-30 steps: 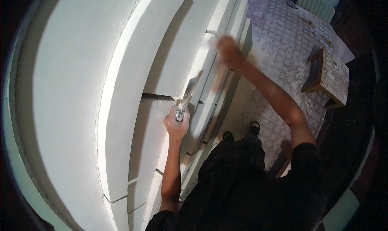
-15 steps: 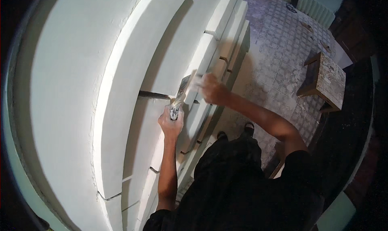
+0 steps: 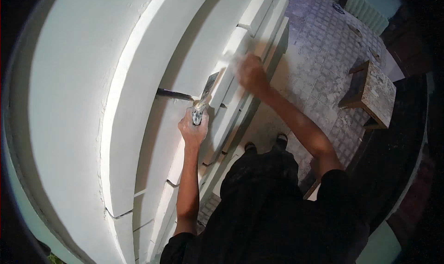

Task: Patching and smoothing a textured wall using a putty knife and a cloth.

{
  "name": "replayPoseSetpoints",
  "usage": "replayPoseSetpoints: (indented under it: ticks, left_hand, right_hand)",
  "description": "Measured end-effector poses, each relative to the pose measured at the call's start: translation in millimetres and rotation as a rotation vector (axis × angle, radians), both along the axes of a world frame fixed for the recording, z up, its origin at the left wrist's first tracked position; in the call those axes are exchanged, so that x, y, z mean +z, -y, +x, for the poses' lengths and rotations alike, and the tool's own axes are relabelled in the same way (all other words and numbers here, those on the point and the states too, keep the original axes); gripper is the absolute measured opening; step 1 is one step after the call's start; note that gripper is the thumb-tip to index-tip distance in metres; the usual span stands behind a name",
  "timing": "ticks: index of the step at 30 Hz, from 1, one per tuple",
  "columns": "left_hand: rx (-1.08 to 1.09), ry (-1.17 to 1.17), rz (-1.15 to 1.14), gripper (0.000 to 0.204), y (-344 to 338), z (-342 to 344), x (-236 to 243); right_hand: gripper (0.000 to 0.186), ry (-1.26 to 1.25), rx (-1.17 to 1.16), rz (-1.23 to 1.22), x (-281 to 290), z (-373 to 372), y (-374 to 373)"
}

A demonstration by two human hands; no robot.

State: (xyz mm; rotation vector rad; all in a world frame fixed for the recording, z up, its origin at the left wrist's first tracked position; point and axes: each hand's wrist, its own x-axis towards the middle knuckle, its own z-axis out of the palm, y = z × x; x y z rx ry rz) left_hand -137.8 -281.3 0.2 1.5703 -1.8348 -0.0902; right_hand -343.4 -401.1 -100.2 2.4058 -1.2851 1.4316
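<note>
My left hand (image 3: 193, 127) is closed around the handle of a putty knife (image 3: 211, 84). Its broad grey blade points up and away, close against a white stepped ledge (image 3: 235, 44). Whitish smears cover the handle and my fingers. Up and to the right, my right hand (image 3: 252, 74) is blurred by motion over the same ledge. Its fingers look curled around something pale, too smeared to name. A dark gap (image 3: 175, 95) between white panels ends just beside the putty knife's handle.
A curved white raised band (image 3: 121, 107) runs along the left. White ledges step down toward a tiled floor (image 3: 310, 79) with pale stains. A spattered wooden stool (image 3: 377, 93) stands at right, with a radiator (image 3: 366, 13) farther back. My feet are below the ledges.
My right hand has moved up and slightly right along the ledge. The left hand keeps its grip on the putty knife. The whole view has shifted slightly.
</note>
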Motion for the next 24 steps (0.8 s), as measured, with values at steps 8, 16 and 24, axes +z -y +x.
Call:
replayPoseSetpoints:
  ticks: [8,16,24]
  left_hand:
    - [0.028,0.01,0.009,0.018,-3.0,1.7,-2.5]
    - [-0.02,-0.05,0.021,0.019,-4.0,4.3,-1.0]
    - [0.001,-0.034,0.03,0.021,-4.0,1.4,3.6]
  right_hand:
    - [0.015,-0.073,-0.029,0.186,20.8,-24.5,25.0]
    - [0.026,-0.1,-0.05,0.082,25.6,-21.7,28.8]
    - [0.027,-0.034,-0.043,0.027,44.6,-26.6,28.3]
